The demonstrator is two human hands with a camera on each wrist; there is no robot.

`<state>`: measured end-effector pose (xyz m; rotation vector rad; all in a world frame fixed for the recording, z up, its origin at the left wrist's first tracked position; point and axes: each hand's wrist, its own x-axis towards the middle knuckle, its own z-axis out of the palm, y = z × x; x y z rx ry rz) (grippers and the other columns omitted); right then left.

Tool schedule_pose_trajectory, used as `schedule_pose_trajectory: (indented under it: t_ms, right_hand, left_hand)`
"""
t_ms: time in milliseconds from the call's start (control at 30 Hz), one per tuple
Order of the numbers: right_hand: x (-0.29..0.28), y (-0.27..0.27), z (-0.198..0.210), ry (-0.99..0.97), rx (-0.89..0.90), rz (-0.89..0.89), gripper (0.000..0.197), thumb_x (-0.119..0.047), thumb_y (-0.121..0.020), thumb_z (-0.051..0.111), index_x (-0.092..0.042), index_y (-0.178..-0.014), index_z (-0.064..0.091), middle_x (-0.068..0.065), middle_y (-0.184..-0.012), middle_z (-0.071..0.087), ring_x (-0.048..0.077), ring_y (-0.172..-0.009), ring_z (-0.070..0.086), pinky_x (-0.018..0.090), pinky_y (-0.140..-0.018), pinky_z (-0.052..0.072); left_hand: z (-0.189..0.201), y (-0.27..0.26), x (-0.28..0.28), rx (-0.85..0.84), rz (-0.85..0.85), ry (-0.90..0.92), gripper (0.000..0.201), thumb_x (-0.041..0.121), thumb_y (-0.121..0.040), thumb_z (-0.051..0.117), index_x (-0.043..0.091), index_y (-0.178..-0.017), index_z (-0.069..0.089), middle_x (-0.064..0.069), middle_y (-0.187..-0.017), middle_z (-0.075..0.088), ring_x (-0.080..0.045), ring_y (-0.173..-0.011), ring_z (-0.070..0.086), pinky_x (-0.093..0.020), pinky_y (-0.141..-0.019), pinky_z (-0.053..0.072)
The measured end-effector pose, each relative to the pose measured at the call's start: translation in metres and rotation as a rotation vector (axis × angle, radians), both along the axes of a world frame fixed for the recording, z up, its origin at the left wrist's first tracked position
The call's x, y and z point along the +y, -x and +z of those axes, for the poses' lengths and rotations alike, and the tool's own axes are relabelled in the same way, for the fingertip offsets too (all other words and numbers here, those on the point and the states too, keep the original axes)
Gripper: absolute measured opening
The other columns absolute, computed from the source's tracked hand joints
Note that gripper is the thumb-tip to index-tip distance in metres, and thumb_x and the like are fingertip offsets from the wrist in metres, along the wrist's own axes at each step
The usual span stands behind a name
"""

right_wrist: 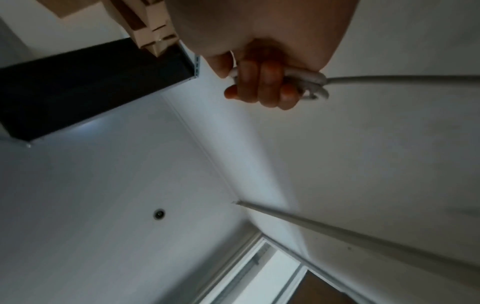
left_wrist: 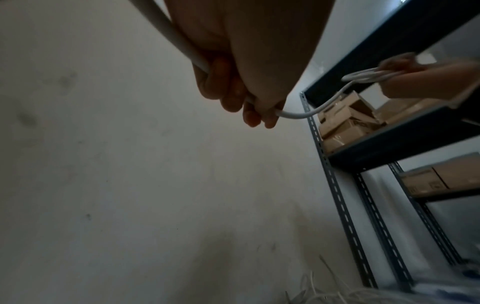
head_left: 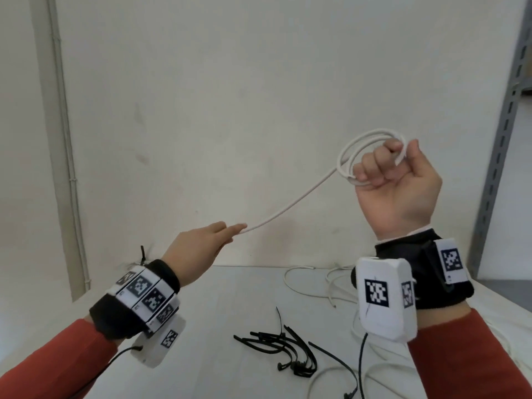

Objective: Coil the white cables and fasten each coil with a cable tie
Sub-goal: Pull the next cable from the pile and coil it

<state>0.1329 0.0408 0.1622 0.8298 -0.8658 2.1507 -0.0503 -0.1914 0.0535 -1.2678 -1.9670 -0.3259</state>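
Raised on the right, the right hand (head_left: 398,182) fists around the white cable (head_left: 290,204) coil; its tail slants down-left to the left hand (head_left: 198,249), fingers curled around it, above the table (head_left: 216,306).

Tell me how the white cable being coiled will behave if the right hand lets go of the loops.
The white cable looks springy rather than limp: its loops stand open above the right hand, so they would probably spring apart. The span to the left hand sags only slightly, suggesting moderate stiffness and low weight.
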Motion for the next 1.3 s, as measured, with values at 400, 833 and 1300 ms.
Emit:
schedule_pose_trajectory:
  t_ms: [400,833,1300]
  right_hand:
    - [-0.009,0.045,-0.040,-0.571,-0.293,-0.871,0.012,-0.013,-0.099,0.048,-0.014,-0.088,0.052,-0.002,-0.068,0.062,0.015,-0.055,0.053,0.026,-0.060,0.047]
    - [-0.043,0.028,-0.077,-1.285,-0.376,-0.784,0.055,-0.048,-0.098,0.024,-0.016,-0.074,0.061,-0.012,-0.050,0.042,0.007,-0.047,0.040,0.022,-0.054,0.038]
    - [-0.073,0.015,-0.056,-0.296,-0.428,-0.077,0.067,-0.054,-0.097,0.020,-0.019,-0.048,0.048,-0.008,-0.034,0.019,0.007,-0.029,0.014,0.023,-0.039,0.012]
  left_hand:
    - [0.030,-0.051,-0.020,0.339,-0.117,0.251,0.043,0.011,-0.078,0.031,0.023,-0.110,0.056,0.013,-0.079,0.064,-0.014,-0.063,0.063,-0.017,-0.039,0.029]
    - [0.092,-0.051,-0.041,0.333,-0.140,0.064,0.025,0.022,-0.091,0.039,0.023,-0.104,0.061,0.005,-0.083,0.068,-0.022,-0.070,0.065,-0.034,-0.047,0.050]
    - [0.027,-0.058,0.014,-0.337,-0.412,-0.388,0.022,0.017,-0.100,0.042,0.020,-0.105,0.063,0.007,-0.063,0.051,-0.003,-0.052,0.041,-0.010,-0.057,0.032]
